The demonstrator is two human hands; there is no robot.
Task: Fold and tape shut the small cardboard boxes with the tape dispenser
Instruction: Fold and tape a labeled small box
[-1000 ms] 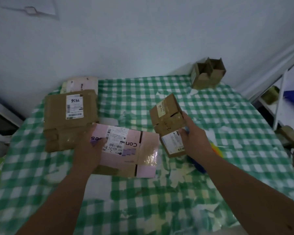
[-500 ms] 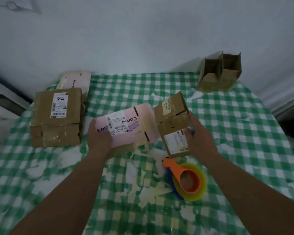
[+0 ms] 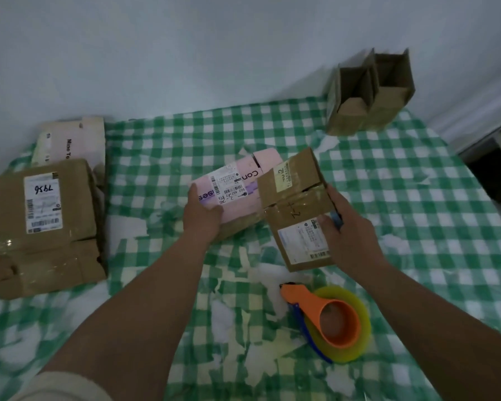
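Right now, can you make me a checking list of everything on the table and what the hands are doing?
Surface: green checked tablecloth, worn with white patches.
Job's things: small brown box, taped, held tilted; pink box beside it; tape dispenser, orange with a yellowish roll, lying nearer the person.
Clutter: large brown parcel at far left, pale flat box behind it; open cardboard boxes at the far edge by the wall.
Grippers: left hand holds the pink box; right hand grips the small brown box.
Cables: nothing seen.
Surroundings: pale wall behind; dark furniture at right, unclear.
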